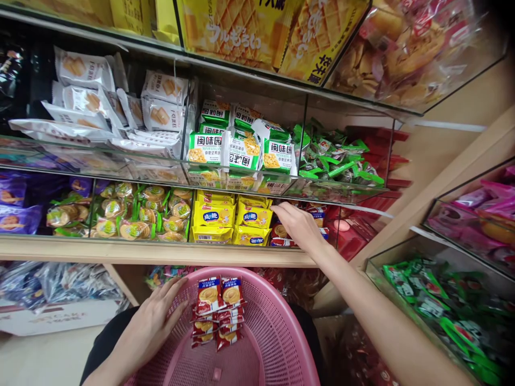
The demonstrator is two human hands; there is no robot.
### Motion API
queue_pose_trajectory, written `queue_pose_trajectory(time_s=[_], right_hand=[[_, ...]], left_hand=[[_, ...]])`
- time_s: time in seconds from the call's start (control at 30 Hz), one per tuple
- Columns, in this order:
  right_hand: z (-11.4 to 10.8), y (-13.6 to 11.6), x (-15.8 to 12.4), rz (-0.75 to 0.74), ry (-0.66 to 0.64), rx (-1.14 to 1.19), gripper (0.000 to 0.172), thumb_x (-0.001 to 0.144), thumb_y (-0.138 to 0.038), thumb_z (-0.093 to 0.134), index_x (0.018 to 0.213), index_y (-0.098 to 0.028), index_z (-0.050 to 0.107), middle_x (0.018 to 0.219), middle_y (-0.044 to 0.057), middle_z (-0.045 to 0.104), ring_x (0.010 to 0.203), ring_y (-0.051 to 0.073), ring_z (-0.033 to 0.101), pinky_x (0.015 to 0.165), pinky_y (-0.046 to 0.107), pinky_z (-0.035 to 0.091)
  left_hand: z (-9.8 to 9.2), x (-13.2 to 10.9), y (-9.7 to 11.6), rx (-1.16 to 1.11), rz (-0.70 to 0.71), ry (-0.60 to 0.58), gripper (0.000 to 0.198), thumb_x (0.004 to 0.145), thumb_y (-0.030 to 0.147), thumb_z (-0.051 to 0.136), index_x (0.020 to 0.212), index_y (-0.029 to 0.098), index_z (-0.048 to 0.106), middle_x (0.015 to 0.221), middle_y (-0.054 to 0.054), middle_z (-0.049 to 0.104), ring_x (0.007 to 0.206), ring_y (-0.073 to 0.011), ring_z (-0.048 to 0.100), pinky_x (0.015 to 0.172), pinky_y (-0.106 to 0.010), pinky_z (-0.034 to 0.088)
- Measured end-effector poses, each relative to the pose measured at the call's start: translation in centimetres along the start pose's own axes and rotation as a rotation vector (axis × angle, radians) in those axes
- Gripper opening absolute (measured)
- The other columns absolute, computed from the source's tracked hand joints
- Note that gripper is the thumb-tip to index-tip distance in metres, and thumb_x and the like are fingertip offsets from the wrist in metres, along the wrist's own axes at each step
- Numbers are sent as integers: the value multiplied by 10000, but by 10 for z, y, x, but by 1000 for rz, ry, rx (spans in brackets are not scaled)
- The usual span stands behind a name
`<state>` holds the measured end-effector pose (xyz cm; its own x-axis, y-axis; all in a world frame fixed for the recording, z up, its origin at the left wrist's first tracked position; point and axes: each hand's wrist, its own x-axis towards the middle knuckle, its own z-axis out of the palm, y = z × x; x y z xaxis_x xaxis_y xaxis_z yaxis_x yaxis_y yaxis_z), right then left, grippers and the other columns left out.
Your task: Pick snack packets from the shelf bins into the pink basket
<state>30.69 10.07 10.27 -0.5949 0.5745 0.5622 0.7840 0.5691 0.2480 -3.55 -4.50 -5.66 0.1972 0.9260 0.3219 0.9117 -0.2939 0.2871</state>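
Observation:
My left hand (151, 316) lies over the left rim of a pink plastic basket (281, 321), fingers stretched along its inner wall. Two stacks of small red-and-blue wrapped biscuits (220, 311) stand inside the basket. My right hand (298, 225) reaches into the lowest shelf bin, over red-and-blue biscuit packs (281, 236). Its extended fingertips are close to the right-hand stack of yellow biscuit packs (252, 217); I cannot tell whether they touch. Nothing shows in the right hand, and some of its fingers are hidden.
Above is a shelf with green-and-white snack packs (241, 147) behind a clear front. White cake packs (86, 102) are at the left, bagged round biscuits (132, 214) below them. A wooden shelf edge (153, 252) runs above the basket. Bins of green packets (446, 300) stand at the right.

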Motion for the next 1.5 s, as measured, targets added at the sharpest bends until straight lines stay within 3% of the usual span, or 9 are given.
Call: queue_pose_trajectory(time_s=[0.33, 0.53, 0.73, 1.13, 1.27, 1.4, 1.5], right_hand=[[-6, -1, -3, 28, -10, 159, 326, 929, -127, 371, 1144, -192, 607, 1075, 100, 646, 936, 221, 637, 745, 313, 530], [-3, -12, -4, 202, 81, 518, 263, 905, -237, 443, 1102, -184, 610, 1022, 83, 625, 750, 166, 636, 699, 302, 538], [2, -28, -8, 323, 154, 583, 326, 860, -428, 570, 1082, -190, 570, 1082, 88, 559, 740, 155, 583, 661, 289, 523], [18, -48, -12, 505, 232, 643, 359, 773, -332, 684, 1052, -213, 491, 865, 14, 568, 713, 168, 539, 659, 296, 449], [20, -46, -11, 452, 247, 711, 469, 786, -308, 669, 1198, -224, 460, 958, 32, 574, 753, 172, 540, 698, 312, 464], [15, -44, -11, 304, 250, 682, 211, 819, -287, 646, 1005, -203, 593, 982, 58, 572, 914, 209, 568, 793, 341, 466], [13, -45, -12, 245, 290, 671, 151, 824, -249, 646, 962, -199, 607, 981, 62, 577, 929, 206, 576, 801, 341, 477]], left_hand=[[-7, 2, 8, -23, -17, -18, 506, 934, 448, 376, 1337, 164, 487, 1345, -134, 563, 1233, -289, 529, 1041, -483, 419], [-7, 1, 8, -28, -26, -24, 512, 936, 451, 369, 1344, 162, 483, 1358, -138, 550, 1237, -294, 523, 1040, -497, 415], [-5, 1, 7, -19, -29, -33, 503, 937, 439, 372, 1350, 170, 472, 1361, -124, 553, 1261, -284, 501, 1056, -482, 402], [-12, 2, 13, -11, -22, -69, 521, 952, 435, 329, 1348, 125, 469, 1360, -158, 543, 1254, -293, 504, 1042, -501, 410], [-14, 2, 15, 18, -6, -65, 511, 957, 431, 324, 1333, 124, 484, 1349, -163, 551, 1242, -286, 517, 1029, -497, 428], [-13, 1, 14, 46, 13, -48, 481, 959, 403, 356, 1343, 135, 466, 1353, -153, 550, 1247, -276, 514, 1032, -484, 434], [-12, 0, 13, 61, 29, -38, 481, 959, 398, 367, 1346, 126, 458, 1355, -154, 548, 1253, -282, 508, 1030, -490, 439]])
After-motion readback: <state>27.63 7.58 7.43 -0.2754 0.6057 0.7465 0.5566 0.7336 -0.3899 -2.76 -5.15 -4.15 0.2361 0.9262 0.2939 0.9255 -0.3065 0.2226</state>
